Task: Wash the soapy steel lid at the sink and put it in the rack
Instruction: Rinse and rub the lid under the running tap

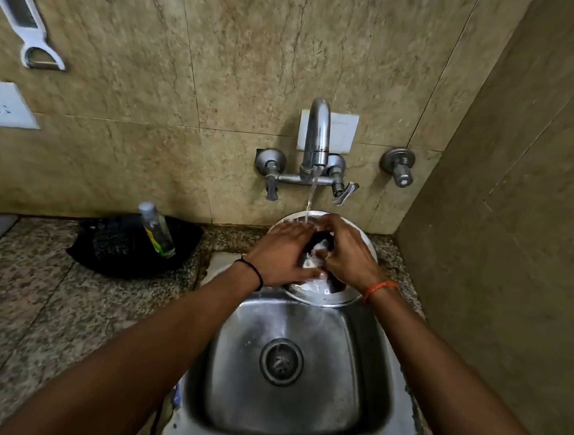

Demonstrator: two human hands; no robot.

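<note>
A round steel lid [327, 297] with white soap foam on it is held over the back of the steel sink [345, 376], under the running tap [317, 134]. Water falls onto its far rim. My left hand [284, 255] lies flat across the lid's left side. My right hand [348, 253] curls over the lid's dark middle, fingers bent around it. Both hands cover most of the lid. No rack is in view.
A black tray [111, 248] with a clear bottle [157, 229] leaning in it sits on the granite counter [25, 299] left of the sink. A white grater [20, 14] and a wall socket [2, 104] are at the upper left. A tiled wall closes the right side.
</note>
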